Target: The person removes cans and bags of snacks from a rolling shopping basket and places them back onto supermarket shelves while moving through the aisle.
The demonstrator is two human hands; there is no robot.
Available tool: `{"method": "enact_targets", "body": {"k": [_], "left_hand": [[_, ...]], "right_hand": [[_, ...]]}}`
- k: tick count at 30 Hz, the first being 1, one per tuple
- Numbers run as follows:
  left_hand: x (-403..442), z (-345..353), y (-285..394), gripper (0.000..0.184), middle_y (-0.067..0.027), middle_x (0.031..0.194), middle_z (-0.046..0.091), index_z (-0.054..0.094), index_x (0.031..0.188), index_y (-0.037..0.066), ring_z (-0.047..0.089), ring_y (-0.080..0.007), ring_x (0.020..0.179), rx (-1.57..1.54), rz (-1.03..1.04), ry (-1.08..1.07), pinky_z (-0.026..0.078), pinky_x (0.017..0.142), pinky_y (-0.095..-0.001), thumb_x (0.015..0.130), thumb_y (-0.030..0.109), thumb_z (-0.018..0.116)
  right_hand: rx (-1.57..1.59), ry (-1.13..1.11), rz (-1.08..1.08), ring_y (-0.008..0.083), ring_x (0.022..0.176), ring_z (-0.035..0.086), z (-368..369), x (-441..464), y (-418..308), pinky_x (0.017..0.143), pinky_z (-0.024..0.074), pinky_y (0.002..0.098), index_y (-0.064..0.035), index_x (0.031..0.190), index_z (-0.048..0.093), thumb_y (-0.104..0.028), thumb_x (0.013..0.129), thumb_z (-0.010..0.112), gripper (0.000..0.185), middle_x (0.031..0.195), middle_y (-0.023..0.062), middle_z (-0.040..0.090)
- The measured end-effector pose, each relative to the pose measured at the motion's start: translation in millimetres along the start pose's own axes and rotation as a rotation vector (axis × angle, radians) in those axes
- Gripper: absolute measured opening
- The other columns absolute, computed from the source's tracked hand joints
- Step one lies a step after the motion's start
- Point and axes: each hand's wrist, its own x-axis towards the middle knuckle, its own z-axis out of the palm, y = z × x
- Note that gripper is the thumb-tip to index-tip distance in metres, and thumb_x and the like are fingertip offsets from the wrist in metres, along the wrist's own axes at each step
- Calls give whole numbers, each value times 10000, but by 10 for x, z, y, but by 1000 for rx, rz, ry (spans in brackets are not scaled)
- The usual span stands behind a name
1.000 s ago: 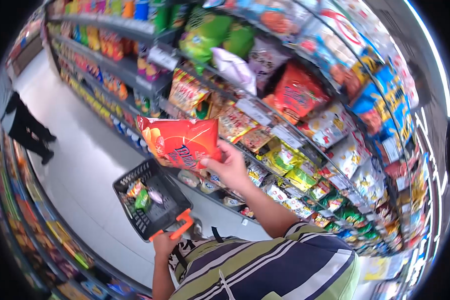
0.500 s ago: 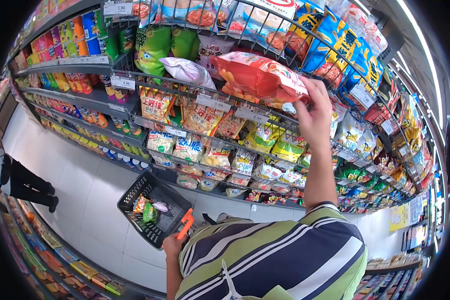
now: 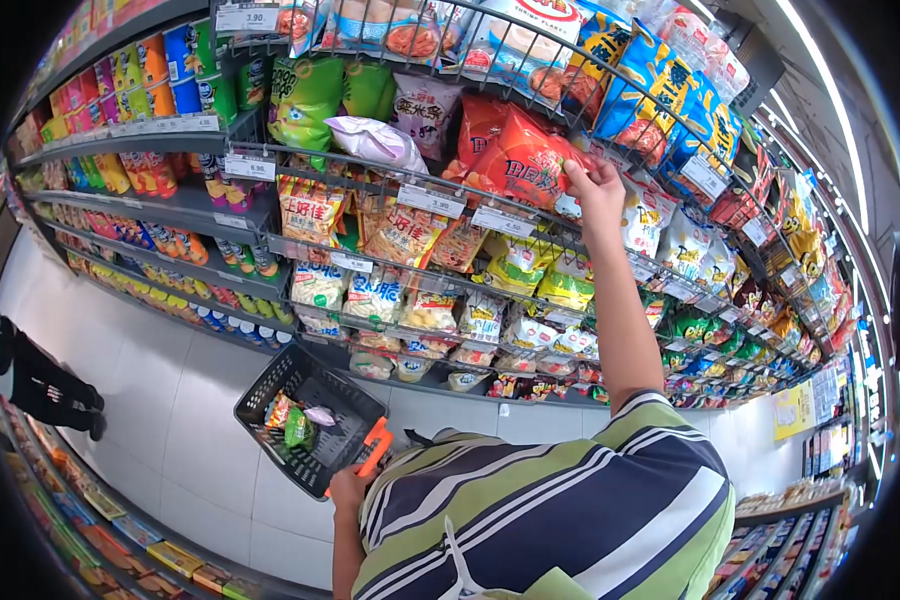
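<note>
My right hand [image 3: 598, 192] is at the wire shelf, its fingers pinched on the right edge of a red snack bag [image 3: 525, 160]. The bag lies on the shelf against another red bag, with a white-purple bag [image 3: 375, 142] farther left. Low down, my left hand [image 3: 348, 490] is wrapped round the orange handle [image 3: 375, 447] of a black basket [image 3: 295, 462]. Inside the basket are a green pack [image 3: 298, 427], an orange pack [image 3: 278, 410] and a small pink pack [image 3: 320, 414].
Snack shelves with price tags [image 3: 430, 200] run across the front and curve right. Canisters [image 3: 185, 80] stand at the upper left. A person in dark trousers [image 3: 50, 385] stands in the aisle at the left. Another shelf [image 3: 100, 510] borders the lower left.
My right hand has moved the red bag from above the basket up to the shelf, where it now lies among the other bags. My left hand still holds the basket handle.
</note>
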Motion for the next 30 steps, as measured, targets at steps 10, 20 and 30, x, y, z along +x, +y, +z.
{"method": "enact_targets", "body": {"k": [10, 20, 30], "left_hand": [[-12, 48, -13, 425, -170, 847, 755, 825, 1040, 163, 731, -353, 770, 35, 35, 25, 558, 737, -438, 779, 497, 832], [8, 69, -49, 430, -162, 832, 755, 830, 1028, 166, 736, -334, 776, 17, 15, 54, 561, 731, -423, 774, 513, 815], [-70, 93, -62, 446, -151, 831, 753, 829, 1030, 184, 728, -337, 774, 43, 31, 116, 556, 725, -432, 767, 545, 820]], "right_hand": [[-195, -128, 101, 118, 702, 633, 161, 164, 214, 622, 495, 270, 69, 1170, 650, -337, 876, 849, 539, 905, 49, 723], [-555, -248, -892, 408, 1262, 553, 1237, -546, -166, 1064, 461, 496, 18, 1313, 591, -344, 802, 869, 685, 1335, 232, 586], [-551, -459, -538, 385, 1190, 666, 2437, -144, -101, 1035, 517, 444, 28, 1387, 586, -402, 717, 891, 852, 1295, 254, 677]]}}
